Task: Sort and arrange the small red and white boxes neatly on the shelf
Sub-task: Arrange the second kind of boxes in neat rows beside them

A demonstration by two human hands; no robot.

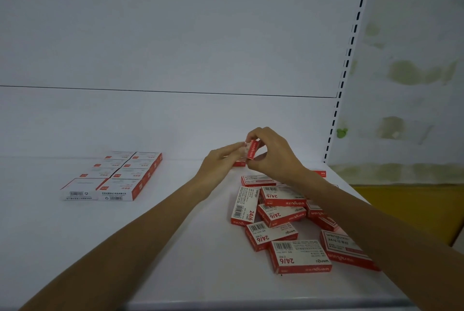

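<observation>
At lower right, the heap of small cardboard boxes [281,215] is red with white labels, black barcodes and red "24/6" print. The one small box [253,150] held at centre shows red with white lettering. The flat metal shelf [175,235] is plain white; the right-hand wall [414,34] is pale, blotched green.

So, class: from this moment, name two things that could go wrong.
1. The box, held between the left hand and right hand above the shelf, could slip and drop.
2. The right forearm crosses over the loose pile near the shelf's right edge; it might knock boxes off.
</observation>
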